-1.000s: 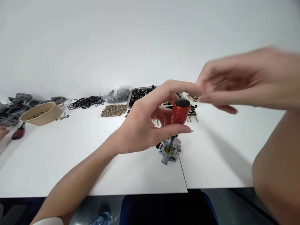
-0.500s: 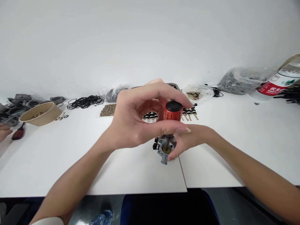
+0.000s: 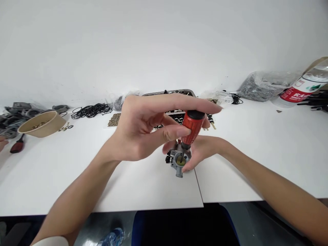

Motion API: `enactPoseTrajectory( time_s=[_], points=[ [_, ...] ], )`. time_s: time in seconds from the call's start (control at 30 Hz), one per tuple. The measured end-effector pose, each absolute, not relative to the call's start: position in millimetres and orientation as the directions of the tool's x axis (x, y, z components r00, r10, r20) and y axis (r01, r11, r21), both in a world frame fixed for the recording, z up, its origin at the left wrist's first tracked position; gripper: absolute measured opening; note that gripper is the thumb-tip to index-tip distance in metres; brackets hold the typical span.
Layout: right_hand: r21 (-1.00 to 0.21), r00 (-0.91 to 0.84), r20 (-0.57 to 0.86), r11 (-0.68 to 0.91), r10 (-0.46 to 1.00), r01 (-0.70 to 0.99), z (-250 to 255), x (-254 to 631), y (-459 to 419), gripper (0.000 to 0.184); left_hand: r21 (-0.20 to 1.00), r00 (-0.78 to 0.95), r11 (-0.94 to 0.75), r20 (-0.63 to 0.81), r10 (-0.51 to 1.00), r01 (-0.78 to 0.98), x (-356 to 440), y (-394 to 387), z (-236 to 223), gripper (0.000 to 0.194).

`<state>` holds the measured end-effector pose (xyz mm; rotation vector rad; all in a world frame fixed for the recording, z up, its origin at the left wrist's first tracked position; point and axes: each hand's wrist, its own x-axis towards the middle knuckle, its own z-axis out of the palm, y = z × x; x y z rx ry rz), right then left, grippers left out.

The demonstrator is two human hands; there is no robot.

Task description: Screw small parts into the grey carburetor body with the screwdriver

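Note:
My left hand (image 3: 148, 130) grips a red screwdriver (image 3: 192, 129) with a black end cap, thumb and fingers around its handle. The shaft points down into the round bore of a grey metal carburetor (image 3: 178, 163), where a brass-coloured disc shows. The handle leans to the right. My right hand (image 3: 201, 153) is closed on the carburetor from its right side, thumb at the near edge; its other fingers are mostly hidden behind the left hand and screwdriver. Black fittings stick out of the carburetor's left side.
Behind my hands are a metal tray (image 3: 189, 92) of parts and a pile of small brass pieces (image 3: 114, 120). Leftward lie black rings (image 3: 92, 110), a tan bowl (image 3: 43, 126), another screwdriver (image 3: 17, 146) and a co-worker's hand (image 3: 2, 142). A bagged heap (image 3: 263, 86) and a bottle (image 3: 299, 89) stand right.
The screwdriver handle has tilted from nearly upright to leaning right. My left forefinger has stretched out over its cap. The carburetor stays in my right hand.

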<state>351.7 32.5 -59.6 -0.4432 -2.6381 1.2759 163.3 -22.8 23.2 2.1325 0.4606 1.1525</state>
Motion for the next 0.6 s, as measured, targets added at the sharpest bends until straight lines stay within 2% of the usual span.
enactPoseTrajectory(
  time_s=[0.1,0.23,0.4,0.5,0.6],
  points=[
    [-0.805,-0.935,0.022,0.560,0.354,0.194,-63,352,33,0.078,0.719,0.549,-0.695,0.572,0.609,0.022,165,-25,27,0.030],
    [-0.798,-0.923,-0.052,0.539,0.382,0.268,-68,352,34,0.077,0.685,0.487,-0.729,0.640,0.594,-0.011,171,-23,26,0.023],
    [-0.789,-0.919,-0.016,0.559,0.394,0.254,-73,352,34,0.077,0.718,0.452,-0.694,0.637,0.624,-0.053,173,-15,18,0.032],
    [-0.797,-0.923,-0.021,0.551,0.383,0.247,-73,352,34,0.078,0.720,0.453,-0.689,0.641,0.620,-0.076,173,-15,17,0.027],
    [-0.810,-0.925,-0.005,0.541,0.379,0.226,-69,351,33,0.070,0.712,0.468,-0.697,0.644,0.605,-0.079,175,-20,17,0.025]
  ],
)
